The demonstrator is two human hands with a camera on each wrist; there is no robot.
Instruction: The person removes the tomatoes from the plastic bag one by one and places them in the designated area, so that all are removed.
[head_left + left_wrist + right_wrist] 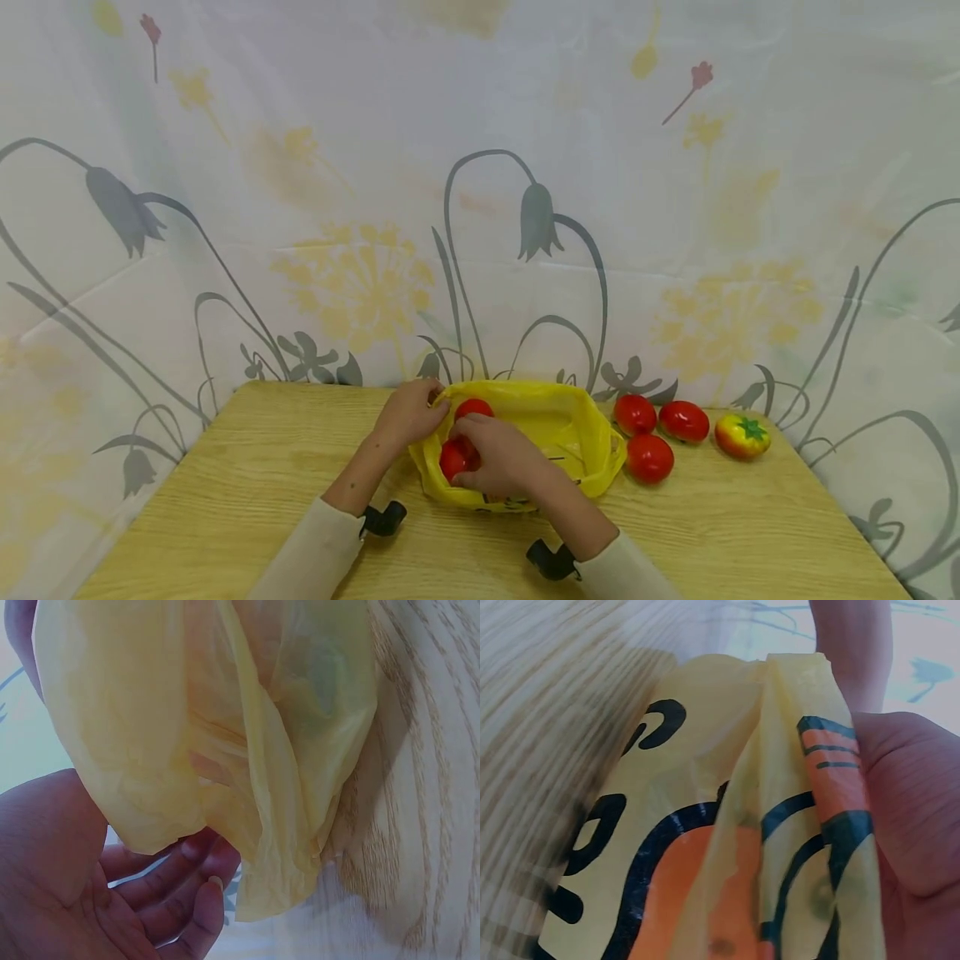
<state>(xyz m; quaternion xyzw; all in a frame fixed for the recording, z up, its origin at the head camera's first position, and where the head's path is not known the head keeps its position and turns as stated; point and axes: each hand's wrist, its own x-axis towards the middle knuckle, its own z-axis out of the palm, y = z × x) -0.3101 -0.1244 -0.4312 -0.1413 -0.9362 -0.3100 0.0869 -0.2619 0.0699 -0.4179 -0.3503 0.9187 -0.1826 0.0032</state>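
A yellow plastic bag [536, 408] stands with its mouth open on the table. At its left end my left hand [408, 414] grips the rim; in the left wrist view, the fingers of that left hand [157, 900] curl at the edge of the thin yellow bag [135, 750]. My right hand [498, 457] reaches into the bag and holds a red toy tomato [453, 461], partly covered by the fingers. Just behind lies another red tomato [474, 409] inside the bag. The right wrist view shows the bag's printed side [682, 862] beside my right hand [915, 795].
Right of the bag on the wooden table [300, 458] lie several red tomatoes [650, 459] and a yellow-red one with a green leaf top [742, 436]. A flower-patterned curtain [480, 208] hangs behind the table. Black wrist mounts [384, 518] sit at both sleeves.
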